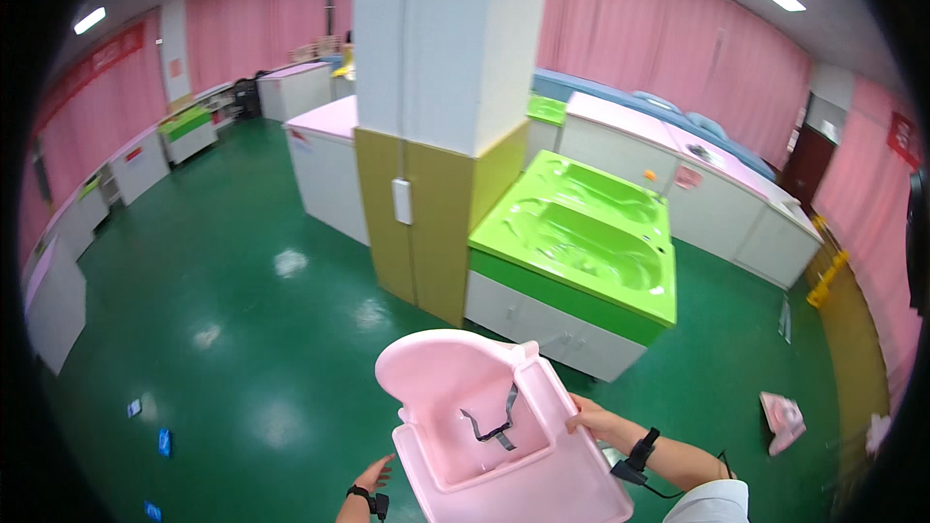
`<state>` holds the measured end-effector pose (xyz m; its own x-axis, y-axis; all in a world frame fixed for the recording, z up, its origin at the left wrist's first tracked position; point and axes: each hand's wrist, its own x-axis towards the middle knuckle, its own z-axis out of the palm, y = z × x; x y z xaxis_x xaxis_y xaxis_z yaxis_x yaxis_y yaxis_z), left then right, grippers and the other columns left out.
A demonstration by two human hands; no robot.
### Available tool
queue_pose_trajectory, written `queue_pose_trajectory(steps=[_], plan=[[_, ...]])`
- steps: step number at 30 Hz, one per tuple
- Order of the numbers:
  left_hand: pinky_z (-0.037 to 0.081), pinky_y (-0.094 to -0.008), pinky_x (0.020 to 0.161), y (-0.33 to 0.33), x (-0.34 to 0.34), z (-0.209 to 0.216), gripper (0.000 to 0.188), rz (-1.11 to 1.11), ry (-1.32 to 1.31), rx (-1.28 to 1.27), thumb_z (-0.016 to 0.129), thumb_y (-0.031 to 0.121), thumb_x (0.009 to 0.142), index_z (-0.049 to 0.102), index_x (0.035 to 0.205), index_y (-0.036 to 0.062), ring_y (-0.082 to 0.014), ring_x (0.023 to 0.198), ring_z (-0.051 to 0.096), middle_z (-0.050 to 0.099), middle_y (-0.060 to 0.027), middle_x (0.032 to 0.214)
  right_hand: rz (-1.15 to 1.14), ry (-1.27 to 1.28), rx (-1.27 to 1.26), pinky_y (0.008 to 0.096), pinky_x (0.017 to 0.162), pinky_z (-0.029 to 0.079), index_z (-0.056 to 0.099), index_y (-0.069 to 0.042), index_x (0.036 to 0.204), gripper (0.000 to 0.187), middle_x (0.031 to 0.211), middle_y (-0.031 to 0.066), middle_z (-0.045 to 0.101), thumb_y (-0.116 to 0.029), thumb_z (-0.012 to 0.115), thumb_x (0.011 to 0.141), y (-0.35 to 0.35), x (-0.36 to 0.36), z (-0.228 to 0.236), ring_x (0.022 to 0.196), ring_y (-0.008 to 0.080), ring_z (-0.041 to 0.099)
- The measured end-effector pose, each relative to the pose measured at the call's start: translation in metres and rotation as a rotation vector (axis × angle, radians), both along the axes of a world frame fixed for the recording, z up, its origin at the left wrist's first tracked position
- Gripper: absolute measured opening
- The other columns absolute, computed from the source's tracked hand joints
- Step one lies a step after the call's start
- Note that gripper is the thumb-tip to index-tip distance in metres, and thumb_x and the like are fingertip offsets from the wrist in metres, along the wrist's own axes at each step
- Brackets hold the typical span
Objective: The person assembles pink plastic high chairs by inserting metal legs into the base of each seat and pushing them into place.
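Note:
A pink plastic high chair seat with a tray (475,470) is in front of me at the bottom centre. Its rounded backrest points away from me, and a dark safety strap (492,426) lies loose in the seat. My right hand (587,416) grips the right rim, fingers curled over the edge. Close to the left rim is my left hand (373,476), fingers stretched out and apart; whether a fingertip touches the plastic I cannot tell. Both wrists wear black bands with small devices. The underside of the seat is hidden.
A green double bath unit (572,247) stands ahead, against a square pillar (417,223). White counters (717,208) with pink tops line the back. On the green floor lie a pink plastic part (783,423) at right and several small blue packets (165,443) at left.

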<state>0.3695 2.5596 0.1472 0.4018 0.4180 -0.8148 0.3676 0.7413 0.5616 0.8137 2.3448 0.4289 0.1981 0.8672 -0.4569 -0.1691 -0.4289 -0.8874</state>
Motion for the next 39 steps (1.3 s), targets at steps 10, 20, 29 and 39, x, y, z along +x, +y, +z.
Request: queue_pose_trajectory(steps=[10, 20, 29, 39], plan=[[0.047, -0.0439, 0.097, -0.078, 0.163, 0.018, 0.055, -0.041, -0.59, -0.332, 0.035, 0.044, 0.099, 0.043, 0.135, 0.003, -0.0284, 0.115, 0.055, 0.053, -0.015, 0.131, -0.463, -0.132, 0.024, 0.0297, 0.088, 0.047, 0.041, -0.003, 0.137, 0.085, 0.116, 0.0061, 0.055, 0.007, 0.059, 0.054, -0.153, -0.066, 0.072, 0.105, 0.0163, 0.054], [0.036, -0.0456, 0.107, -0.2, 0.327, 0.112, 0.072, -0.508, -0.764, -0.241, 0.026, 0.058, 0.094, 0.031, 0.144, 0.0065, -0.0346, 0.128, 0.042, 0.041, -0.0162, 0.142, -0.906, -0.164, -0.025, 0.0298, 0.092, 0.044, 0.041, -0.002, 0.136, 0.082, 0.115, 0.008, 0.054, 0.005, 0.064, 0.058, -0.392, -0.086, 0.045, 0.106, 0.0167, 0.051], [0.046, -0.0467, 0.095, -0.358, 0.487, 0.162, 0.067, -0.949, -0.544, -0.213, 0.058, 0.04, 0.085, 0.038, 0.134, -0.0009, -0.0352, 0.108, 0.057, 0.052, -0.0207, 0.125, -1.594, -0.114, 0.16, 0.0299, 0.091, 0.046, 0.043, -0.001, 0.133, 0.063, 0.117, 0.0108, 0.057, -0.022, 0.07, 0.081, -0.549, -0.1, 0.022, 0.106, 0.0174, 0.055], [0.051, -0.0339, 0.076, -0.547, 0.667, 0.23, 0.041, -1.314, -0.768, 0.094, 0.063, 0.025, 0.087, 0.055, 0.114, -0.0052, -0.0192, 0.09, 0.062, 0.063, -0.0133, 0.103, -2.201, -0.248, 0.008, 0.0312, 0.08, 0.051, 0.056, 0.004, 0.119, 0.049, 0.105, 0.0132, 0.064, -0.03, 0.068, 0.086, -0.653, -0.045, 0.006, 0.092, 0.0181, 0.062]])
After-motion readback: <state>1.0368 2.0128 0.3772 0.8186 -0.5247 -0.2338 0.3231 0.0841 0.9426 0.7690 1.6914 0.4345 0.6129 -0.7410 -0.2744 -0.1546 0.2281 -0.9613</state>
